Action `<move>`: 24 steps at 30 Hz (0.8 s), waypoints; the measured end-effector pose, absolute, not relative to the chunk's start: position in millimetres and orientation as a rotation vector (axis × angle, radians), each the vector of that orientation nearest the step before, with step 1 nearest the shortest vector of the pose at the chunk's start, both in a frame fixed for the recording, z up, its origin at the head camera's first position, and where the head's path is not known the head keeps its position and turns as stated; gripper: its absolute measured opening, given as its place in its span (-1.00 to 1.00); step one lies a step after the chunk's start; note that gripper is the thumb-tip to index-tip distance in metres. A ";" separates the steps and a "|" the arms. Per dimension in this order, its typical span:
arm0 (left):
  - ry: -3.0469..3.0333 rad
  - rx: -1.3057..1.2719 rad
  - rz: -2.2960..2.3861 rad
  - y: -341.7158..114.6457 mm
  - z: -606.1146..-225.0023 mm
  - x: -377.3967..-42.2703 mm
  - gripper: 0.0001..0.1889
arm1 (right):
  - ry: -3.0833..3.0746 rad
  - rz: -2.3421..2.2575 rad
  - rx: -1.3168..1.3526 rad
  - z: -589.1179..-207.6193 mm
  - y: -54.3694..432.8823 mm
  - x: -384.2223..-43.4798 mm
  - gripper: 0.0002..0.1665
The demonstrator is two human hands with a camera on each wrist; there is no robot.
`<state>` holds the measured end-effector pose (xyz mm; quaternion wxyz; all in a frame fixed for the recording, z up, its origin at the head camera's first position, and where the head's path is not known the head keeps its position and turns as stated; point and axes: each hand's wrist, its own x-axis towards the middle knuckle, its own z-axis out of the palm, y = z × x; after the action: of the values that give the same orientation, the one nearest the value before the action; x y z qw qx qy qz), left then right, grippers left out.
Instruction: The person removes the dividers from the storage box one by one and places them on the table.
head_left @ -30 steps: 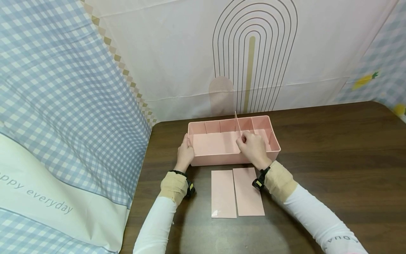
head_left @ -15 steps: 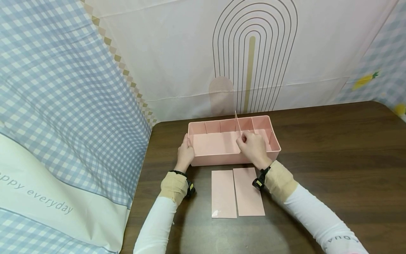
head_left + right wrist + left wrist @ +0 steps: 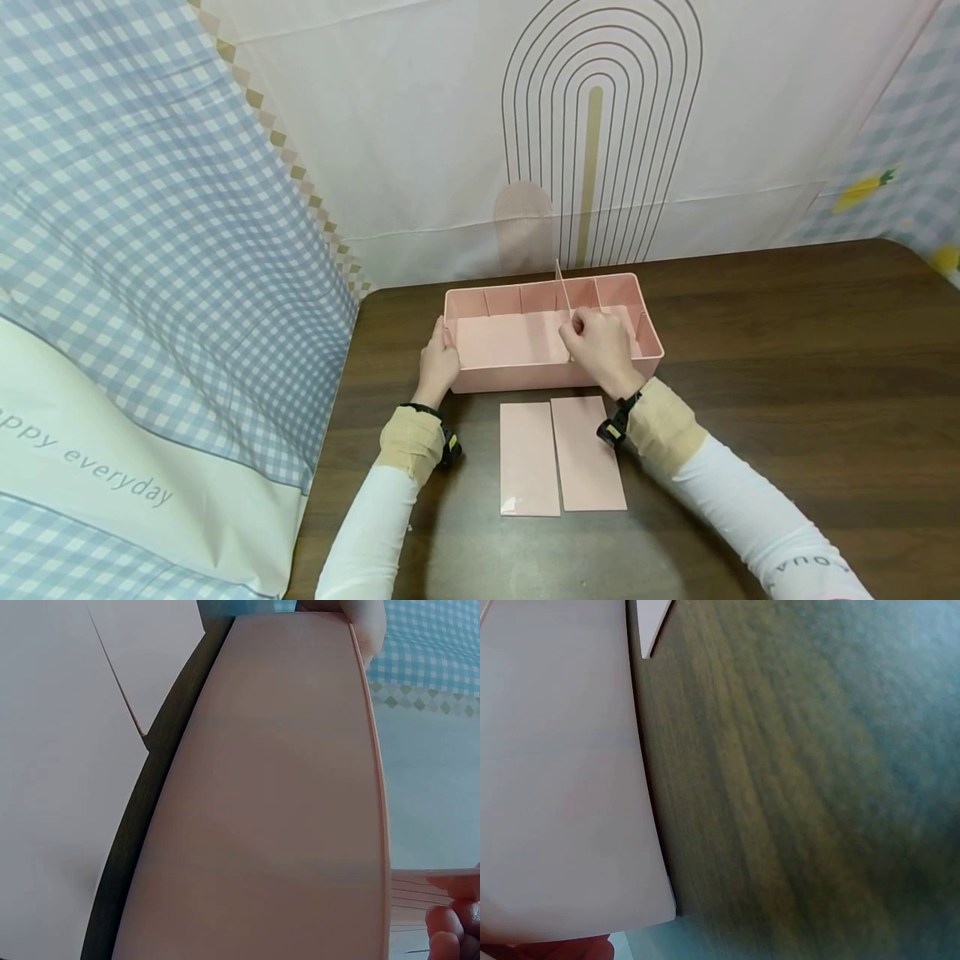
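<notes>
A long pink box [image 3: 517,379] stands on the table, with slots along its inner walls. At its left end my left hand [image 3: 438,364] grips the end wall. My right hand [image 3: 602,348] reaches over the front rim and pinches a thin pink divider [image 3: 562,286], which stands across the box with its far corner above the back rim. In the right wrist view, curled fingers [image 3: 448,934] show beside the divider [image 3: 412,875], beyond the box's front wall [image 3: 262,787]. The left wrist view shows mostly that front wall [image 3: 562,772]; the left fingers are largely hidden there.
Two flat pink panels, a left one [image 3: 528,458] and a right one [image 3: 588,454], lie side by side in front of the box. The dark wooden table [image 3: 787,375] meets a printed cloth [image 3: 420,125] behind and a blue checked cloth [image 3: 150,208] at left.
The divider's far corner stands very slightly higher than before, and my right hand has barely shifted. My left hand, the box and the two panels keep their places.
</notes>
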<state>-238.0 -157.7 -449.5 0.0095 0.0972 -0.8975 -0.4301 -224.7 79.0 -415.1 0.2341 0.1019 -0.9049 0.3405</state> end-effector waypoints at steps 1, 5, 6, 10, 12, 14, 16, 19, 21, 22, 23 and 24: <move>-2.802 0.304 -1.343 -157.7 -449.6 -238.0 -0.52 | -2.482 0.935 0.280 -415.0 79.0 -224.8 -0.66; -2.801 0.305 -1.344 -157.7 -449.6 -238.0 -0.52 | -2.474 0.928 0.284 -414.9 79.1 -225.6 -0.66; -2.801 0.304 -1.346 -157.6 -449.4 -237.9 -0.52 | -2.472 0.925 0.286 -414.8 79.2 -225.6 -0.66; -2.800 0.307 -1.350 -157.1 -448.4 -237.4 -0.51 | -2.463 0.921 0.290 -413.7 79.4 -225.2 -0.67; -2.798 0.310 -1.351 -156.8 -448.1 -237.3 -0.51 | -2.456 0.923 0.293 -413.0 79.5 -224.9 -0.67; -2.799 0.312 -1.347 -156.7 -447.9 -237.3 -0.51 | -2.450 0.923 0.297 -412.5 79.7 -224.9 -0.67; -2.797 0.312 -1.344 -156.5 -447.9 -237.4 -0.51 | -2.447 0.919 0.302 -412.1 79.9 -224.8 -0.66; -2.796 0.309 -1.336 -156.8 -448.5 -237.6 -0.51 | -2.445 0.907 0.304 -412.1 80.3 -224.9 -0.66; -2.795 0.303 -1.332 -157.0 -448.6 -237.7 -0.51 | -2.444 0.903 0.306 -412.3 80.6 -225.1 -0.66; -2.795 0.303 -1.331 -157.0 -448.7 -237.7 -0.51 | -2.443 0.901 0.306 -412.3 80.7 -225.2 -0.66; -2.795 0.304 -1.330 -157.2 -449.0 -237.9 -0.51 | -2.441 0.901 0.305 -412.2 80.8 -225.2 -0.66; -2.796 0.304 -1.330 -157.2 -449.2 -238.1 -0.51 | -2.440 0.901 0.305 -411.9 80.9 -225.0 -0.66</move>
<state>-238.1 -157.2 -449.2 0.0153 0.0977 -0.8986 -0.4275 -225.0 80.9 -411.9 0.2583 0.1125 -0.9000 0.3325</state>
